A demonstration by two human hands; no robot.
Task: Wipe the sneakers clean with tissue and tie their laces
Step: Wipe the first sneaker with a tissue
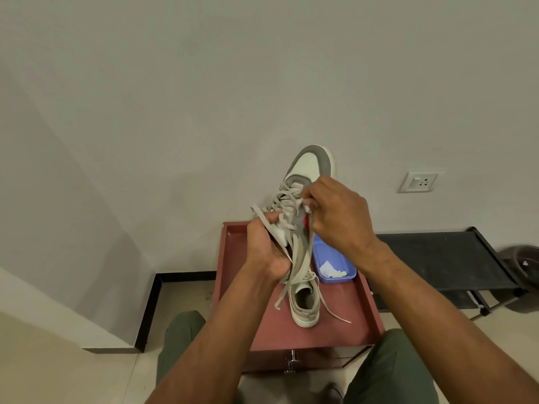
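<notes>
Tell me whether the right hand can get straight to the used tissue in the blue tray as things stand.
Probably not right away. The right hand is pinching tissue against the raised sneaker, so it is busy. The blue tray lies just below that wrist with nothing over its tissue, so the way looks free once it lets go.

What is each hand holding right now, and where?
Left hand grips the raised sneaker at its heel end; right hand pinches tissue against its laces.

Held sneaker heel hidden behind left hand; tissue mostly covered by right hand fingers; second sneaker toe hidden behind laces; brown basin cut by right edge
</notes>
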